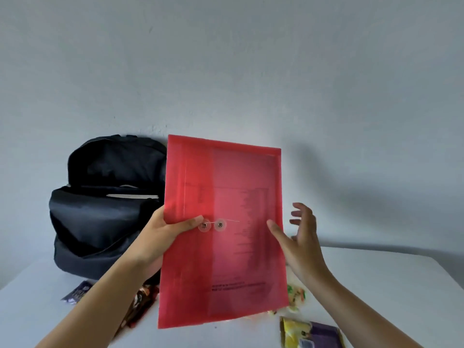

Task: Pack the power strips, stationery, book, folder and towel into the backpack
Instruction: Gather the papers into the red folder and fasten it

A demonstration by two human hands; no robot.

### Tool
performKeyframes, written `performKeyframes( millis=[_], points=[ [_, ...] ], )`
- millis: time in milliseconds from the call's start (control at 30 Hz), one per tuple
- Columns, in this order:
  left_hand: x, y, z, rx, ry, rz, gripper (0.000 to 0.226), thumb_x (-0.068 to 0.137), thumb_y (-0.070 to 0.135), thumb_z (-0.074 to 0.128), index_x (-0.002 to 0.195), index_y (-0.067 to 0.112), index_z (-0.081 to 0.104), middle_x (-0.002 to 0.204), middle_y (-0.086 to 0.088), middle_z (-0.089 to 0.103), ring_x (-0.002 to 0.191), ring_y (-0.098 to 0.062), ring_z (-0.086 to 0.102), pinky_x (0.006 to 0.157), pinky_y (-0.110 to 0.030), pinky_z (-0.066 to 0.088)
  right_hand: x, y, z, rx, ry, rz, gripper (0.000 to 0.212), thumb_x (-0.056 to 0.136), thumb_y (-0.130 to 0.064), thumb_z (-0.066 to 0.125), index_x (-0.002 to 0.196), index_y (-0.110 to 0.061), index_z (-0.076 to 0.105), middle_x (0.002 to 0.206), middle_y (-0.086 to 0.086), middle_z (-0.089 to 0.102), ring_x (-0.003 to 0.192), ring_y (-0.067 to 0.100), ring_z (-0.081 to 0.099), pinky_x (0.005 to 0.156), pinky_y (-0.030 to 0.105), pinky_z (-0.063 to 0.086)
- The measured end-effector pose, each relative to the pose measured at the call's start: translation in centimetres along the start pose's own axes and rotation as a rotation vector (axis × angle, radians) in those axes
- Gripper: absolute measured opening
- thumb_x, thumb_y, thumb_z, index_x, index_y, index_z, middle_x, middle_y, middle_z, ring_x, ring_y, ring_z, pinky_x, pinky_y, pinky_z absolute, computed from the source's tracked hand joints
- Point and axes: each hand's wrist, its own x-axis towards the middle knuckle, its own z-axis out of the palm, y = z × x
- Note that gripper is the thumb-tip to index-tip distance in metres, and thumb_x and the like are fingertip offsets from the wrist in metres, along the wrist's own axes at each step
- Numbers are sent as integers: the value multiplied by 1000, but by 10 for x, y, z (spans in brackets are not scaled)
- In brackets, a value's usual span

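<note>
The left hand [160, 234] is pinching the red folder [222, 232] upright, likely for sliding into the open backpack [100, 209]; the right hand [300, 237] is hovering beside it, grip released.

Single view: a wide-angle camera worn on the head. It looks forward and slightly down across the bench [376, 272] toward the wall [226, 59], which fills the upper half of the frame. The folder [222, 232] sits at frame centre, close to the lens. The left hand [160, 234] and right hand [301, 237] enter from the bottom edge, one on each side of the folder. The backpack [100, 209] stands left of the folder, farther off, against the wall.
</note>
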Motion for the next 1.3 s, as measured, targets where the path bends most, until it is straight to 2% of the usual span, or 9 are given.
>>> performKeyframes(
  millis=[133, 333, 433, 600, 767, 933, 1033, 1133, 1300],
  points=[
    [19, 14, -57, 212, -98, -27, 39, 82, 7, 82, 118, 14, 68, 104, -12, 79, 93, -29, 77, 80, -44, 62, 1, -55, 56, -278, 124, -635, 37, 88, -10, 74, 122, -13, 59, 121, 1, 53, 118, 21, 51, 101, 43, 46],
    [37, 35, -122, 503, -408, 134, 22, 92, 1, 72, 112, 9, 71, 105, -17, 77, 98, -29, 75, 88, -40, 59, -4, -160, 149, -423, -185, -1067, 27, 84, -8, 70, 111, -9, 69, 119, 2, 63, 119, 22, 57, 109, 37, 42],
    [37, 45, -154, 550, -473, 175, 34, 89, -2, 68, 115, 19, 68, 105, 0, 77, 99, -14, 74, 86, -29, 59, -1, -183, 184, -522, -340, -1037, 37, 83, -17, 68, 119, -12, 67, 114, -1, 64, 112, 16, 58, 117, 37, 35],
    [40, 72, -221, 758, -668, 136, 16, 94, 20, 76, 101, 6, 71, 87, 0, 71, 75, -16, 64, 73, -39, 53, 4, -199, 209, -634, -342, -981, 11, 91, -26, 63, 98, -18, 62, 89, -8, 54, 86, 13, 47, 86, 33, 41],
    [53, 108, -308, 959, -443, 237, 26, 76, 41, 84, 65, 22, 70, 57, 9, 56, 52, -6, 49, 53, -19, 38, 15, -202, 226, -596, -196, -749, 11, 96, -23, 57, 91, -25, 47, 78, -13, 53, 74, 11, 50, 84, 37, 41],
    [66, 102, -339, 505, -258, 272, 21, 84, 16, 75, 104, 12, 82, 105, -9, 80, 102, -22, 76, 90, -29, 60, 20, -209, 241, -551, -268, -498, 10, 97, -25, 56, 99, -31, 48, 69, -2, 58, 59, 13, 53, 60, 30, 44],
    [79, 94, -337, 373, -140, 305, 29, 89, 24, 71, 109, 2, 74, 110, -20, 76, 102, -30, 73, 95, -43, 56, 23, -221, 254, -458, -426, -399, 14, 87, -35, 69, 94, -30, 58, 74, -4, 67, 65, 15, 62, 66, 38, 52],
    [89, 101, -327, 371, -50, 415, 35, 89, 33, 72, 89, -1, 63, 85, -18, 69, 76, -19, 59, 75, -36, 45, 27, -224, 270, -272, -566, -229, 16, 90, -31, 72, 106, -29, 69, 98, -8, 75, 92, 12, 70, 91, 39, 56],
    [95, 143, -332, 635, 1, 564, 25, 80, 49, 76, 90, 26, 72, 75, -5, 72, 64, -16, 56, 60, -26, 42, 43, -226, 278, 2, -392, -226, 20, 96, -10, 66, 109, -24, 72, 106, -3, 77, 101, 18, 73, 99, 47, 55]
  ],
)
